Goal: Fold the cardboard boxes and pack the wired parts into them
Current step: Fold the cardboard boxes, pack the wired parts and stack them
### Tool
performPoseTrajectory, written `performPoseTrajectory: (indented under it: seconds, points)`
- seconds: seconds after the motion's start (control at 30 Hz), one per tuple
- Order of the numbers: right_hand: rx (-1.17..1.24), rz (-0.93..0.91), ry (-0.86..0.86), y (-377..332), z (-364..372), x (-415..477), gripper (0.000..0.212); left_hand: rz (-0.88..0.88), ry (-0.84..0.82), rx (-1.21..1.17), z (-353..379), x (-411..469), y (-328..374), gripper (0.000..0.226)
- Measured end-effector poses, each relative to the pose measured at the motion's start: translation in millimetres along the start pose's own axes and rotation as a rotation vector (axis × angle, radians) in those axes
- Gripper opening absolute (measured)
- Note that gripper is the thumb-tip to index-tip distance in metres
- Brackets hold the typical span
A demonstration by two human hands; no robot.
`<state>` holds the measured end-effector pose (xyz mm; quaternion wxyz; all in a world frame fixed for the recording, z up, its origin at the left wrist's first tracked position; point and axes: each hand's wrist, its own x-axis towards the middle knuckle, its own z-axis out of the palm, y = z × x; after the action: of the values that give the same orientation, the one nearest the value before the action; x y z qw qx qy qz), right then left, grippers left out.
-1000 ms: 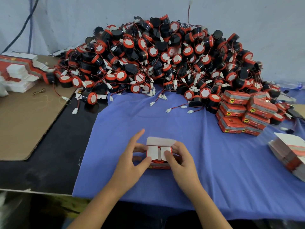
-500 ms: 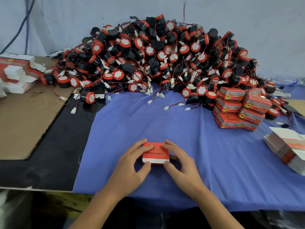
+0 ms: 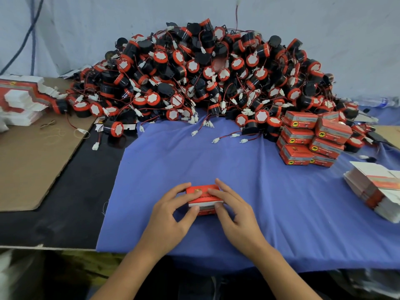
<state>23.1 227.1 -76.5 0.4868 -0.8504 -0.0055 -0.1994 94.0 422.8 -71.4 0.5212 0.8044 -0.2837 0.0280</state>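
While the small red box [image 3: 203, 197] is sitting on the blue cloth [image 3: 216, 156] near the front edge of the worktop [image 3: 65, 213], both hands are closing on it. The left hand [image 3: 168, 215] is laying its fingers across the lid and setting its thumb against the near face, so it is pinching the box. The right hand [image 3: 237, 215] is mirroring that from the other side, fingers on the lid and thumb at the front edge, where a white strip of flap is showing. To my eye that strip is suggesting the closing flap is not fully tucked home.

The box is looking like thin printed card: light, a little springy, and likely to dent if squeezed across its broad faces. If a part is inside, it is probably adding a modest weight, sitting off-centre where the wire is bunching. The glossy print may be offering little grip, so the safest hold is probably at the short ends or along the folded edges, where the card is stiffest, with the thumbs pressing the flap rather than the middle of the lid.

Behind, the heap of wired parts [image 3: 205, 83] is spreading along the wall, its red leads and white plugs trailing onto the cloth and looking apt to snag one another. Packed boxes [image 3: 311, 139] are standing stacked at its right, and flat box blanks [image 3: 376, 189] are lying near the right edge.
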Motion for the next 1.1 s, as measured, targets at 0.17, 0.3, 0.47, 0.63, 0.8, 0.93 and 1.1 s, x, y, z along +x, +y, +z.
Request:
performPoseTrajectory:
  seconds: [0.17, 0.3, 0.47, 0.63, 0.8, 0.93, 1.1]
  points:
    - [-0.041, -0.072, 0.037, -4, 1, 0, 0.043, -0.045, 0.027, -0.072, 1, 2, -1, 0.034]
    - [-0.055, -0.077, 0.045, -7, 0, -1, 0.038, -0.067, 0.031, -0.118, -1, 1, 0, 0.033]
    - [-0.103, -0.090, 0.059, -8, -1, -3, 0.035, -0.023, 0.052, -0.064, -2, 0, 4, 0.032]
    - [-0.099, -0.066, 0.061, -4, -3, -5, 0.037, 0.011, 0.041, 0.013, -2, -2, 4, 0.042]
    - [-0.132, -0.083, 0.065, -4, -1, -7, 0.036, 0.079, 0.064, 0.127, 2, -6, 3, 0.036]
    - [-0.263, -0.165, 0.085, -7, 2, -10, 0.035, 0.182, 0.091, 0.336, 7, -15, 6, 0.036]
    - [-0.526, -0.298, 0.088, -10, 1, -16, 0.038, 0.324, 0.077, 0.679, 1, -22, 11, 0.043]
